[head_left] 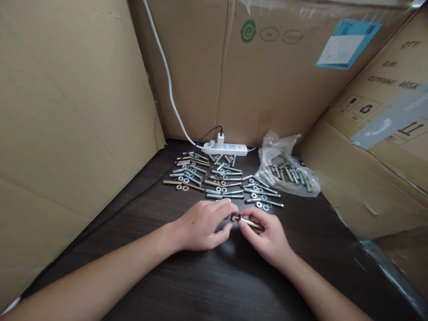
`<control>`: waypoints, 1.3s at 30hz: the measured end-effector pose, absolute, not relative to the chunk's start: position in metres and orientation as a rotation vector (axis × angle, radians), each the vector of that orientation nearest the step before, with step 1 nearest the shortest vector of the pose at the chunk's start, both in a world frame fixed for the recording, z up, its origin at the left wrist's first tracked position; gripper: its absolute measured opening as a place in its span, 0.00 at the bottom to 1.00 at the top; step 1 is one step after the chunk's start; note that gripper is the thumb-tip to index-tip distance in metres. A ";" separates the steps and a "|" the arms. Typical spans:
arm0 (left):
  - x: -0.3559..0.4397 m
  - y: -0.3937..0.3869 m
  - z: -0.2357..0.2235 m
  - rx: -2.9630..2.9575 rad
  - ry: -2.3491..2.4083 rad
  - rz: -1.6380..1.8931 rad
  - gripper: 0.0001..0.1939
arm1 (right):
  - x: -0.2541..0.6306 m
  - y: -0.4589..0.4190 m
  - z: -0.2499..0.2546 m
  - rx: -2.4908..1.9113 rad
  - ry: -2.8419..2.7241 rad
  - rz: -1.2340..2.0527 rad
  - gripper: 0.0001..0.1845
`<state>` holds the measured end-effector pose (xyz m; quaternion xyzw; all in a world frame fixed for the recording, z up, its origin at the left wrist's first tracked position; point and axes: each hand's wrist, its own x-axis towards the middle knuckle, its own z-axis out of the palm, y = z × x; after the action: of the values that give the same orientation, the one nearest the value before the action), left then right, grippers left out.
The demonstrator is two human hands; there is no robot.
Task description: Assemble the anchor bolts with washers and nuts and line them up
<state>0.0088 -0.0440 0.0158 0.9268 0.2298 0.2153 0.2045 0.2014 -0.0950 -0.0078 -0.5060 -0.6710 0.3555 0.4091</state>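
The brown cardboard box (384, 107), right of and beyond the fingers, reads "QTY:", "G.W:" and a partly cut "CUTF(MM): 465X"; the blue-and-white label's (346, 43) print is illegible.

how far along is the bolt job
Done, it seems: rows of bolts with loose nuts and washers laid out on the table. In hand: the right hand holds a brass bolt while the left hand pinches its end. Left, probably: the bag that still holds more bolts.
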 end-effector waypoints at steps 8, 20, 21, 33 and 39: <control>0.009 -0.043 0.012 2.585 0.675 0.597 0.08 | 0.202 -0.095 -0.008 -1.278 -1.699 0.883 0.09; 0.012 -0.039 0.012 2.543 0.808 0.516 0.07 | 0.202 -0.095 -0.010 -1.302 -1.737 0.883 0.09; 0.012 -0.038 0.012 2.535 0.835 0.507 0.07 | 0.202 -0.095 -0.010 -1.303 -1.730 0.886 0.09; 0.008 -0.034 0.019 2.471 0.989 0.346 0.06 | 0.202 -0.091 -0.014 -1.317 -1.663 0.946 0.11; 0.006 -0.033 0.016 2.548 0.958 0.256 0.04 | 0.206 -0.087 -0.014 -1.373 -1.753 0.911 0.12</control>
<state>0.0058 -0.0330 0.0161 0.9127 0.3431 0.0918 0.2023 0.2058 -0.0873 -0.0139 -0.5325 -0.6798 0.3533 0.3598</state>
